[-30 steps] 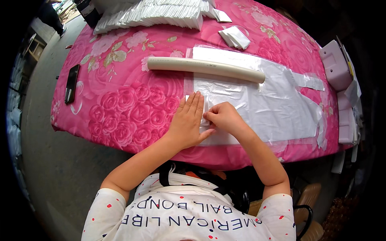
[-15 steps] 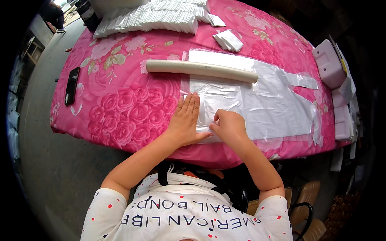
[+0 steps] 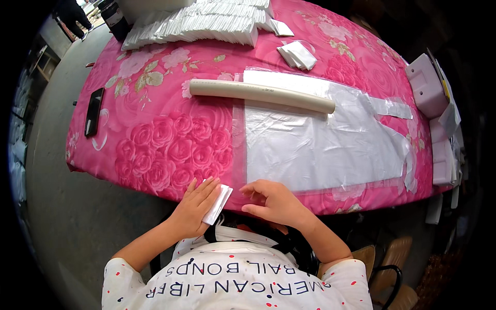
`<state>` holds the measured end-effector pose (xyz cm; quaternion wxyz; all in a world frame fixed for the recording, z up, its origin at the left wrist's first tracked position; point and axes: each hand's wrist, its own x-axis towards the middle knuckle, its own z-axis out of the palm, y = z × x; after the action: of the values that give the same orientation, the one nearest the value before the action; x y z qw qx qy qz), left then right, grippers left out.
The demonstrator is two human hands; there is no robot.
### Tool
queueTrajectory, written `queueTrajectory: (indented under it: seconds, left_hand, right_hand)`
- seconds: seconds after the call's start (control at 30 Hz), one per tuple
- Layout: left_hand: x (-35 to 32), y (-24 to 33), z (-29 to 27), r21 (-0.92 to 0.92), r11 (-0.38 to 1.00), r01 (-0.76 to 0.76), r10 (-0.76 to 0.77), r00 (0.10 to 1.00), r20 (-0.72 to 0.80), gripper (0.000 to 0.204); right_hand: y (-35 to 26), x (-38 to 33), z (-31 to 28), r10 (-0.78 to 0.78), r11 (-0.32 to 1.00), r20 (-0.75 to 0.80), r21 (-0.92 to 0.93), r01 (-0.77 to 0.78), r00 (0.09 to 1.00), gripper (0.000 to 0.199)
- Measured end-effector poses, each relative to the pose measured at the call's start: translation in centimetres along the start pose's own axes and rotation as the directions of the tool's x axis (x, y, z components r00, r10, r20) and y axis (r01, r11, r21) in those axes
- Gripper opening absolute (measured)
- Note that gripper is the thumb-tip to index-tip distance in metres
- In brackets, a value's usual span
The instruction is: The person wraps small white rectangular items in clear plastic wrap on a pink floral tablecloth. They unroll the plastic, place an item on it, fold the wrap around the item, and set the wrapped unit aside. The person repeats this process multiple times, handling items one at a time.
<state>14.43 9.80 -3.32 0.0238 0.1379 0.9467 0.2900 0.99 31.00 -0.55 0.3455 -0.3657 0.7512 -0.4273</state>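
At the table's front edge, my left hand [image 3: 197, 205] is closed on a folded white plastic packet [image 3: 219, 204], its fingers stretched over the top and its thumb hidden. To the right, my right hand [image 3: 273, 202] has its fingers loosely bent and apart, with nothing visible in them. Beyond it thin white plastic sheets [image 3: 305, 150] lie flat and layered, with two narrow strips at their right end and a clear film border at the left. A long cream-coloured pipe [image 3: 261, 95] rests across their far part.
Folded white packets stand in a long row [image 3: 196, 28] at the back, with a few loose packets [image 3: 298, 55] nearby. A black phone [image 3: 93, 112] lies left on the pink floral tablecloth [image 3: 170, 155]. Pale plastic boxes [image 3: 425, 82] stand right. Far left, a person [image 3: 74, 16] is visible.
My left hand has come toward me and left, off the sheets, with the folded packet. My right hand has drawn back toward me, its fingers opening. The sheets under them now lie flat.
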Motion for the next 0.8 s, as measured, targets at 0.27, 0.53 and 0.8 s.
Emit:
queueTrajectory:
  seconds: [0.27, 0.53, 0.8]
  left_hand:
    - [4.0, 1.8, -0.6, -0.735, 0.655, -0.176, -0.011, 0.970, -0.242, 0.055]
    - [6.0, -0.4, 0.1, -0.794, 0.608, -0.023, -0.357, 0.885, -0.299, 0.062]
    - [7.6, -1.1, -0.2, -0.664, 0.746, 0.055, -0.334, 0.893, -0.301, 0.065]
  right_hand:
    - [0.7, 2.4, 0.1, -0.168, 0.886, 0.052, 0.446, 0.128, 0.984, 0.019]
    - [3.1, 11.0, -16.3, -0.502, 0.864, -0.731, -0.411, 0.289, 0.462, 0.018]
    - [10.7, 19.4, -28.2, -0.581, 0.609, -0.549, -0.783, -0.127, 0.601, 0.028]
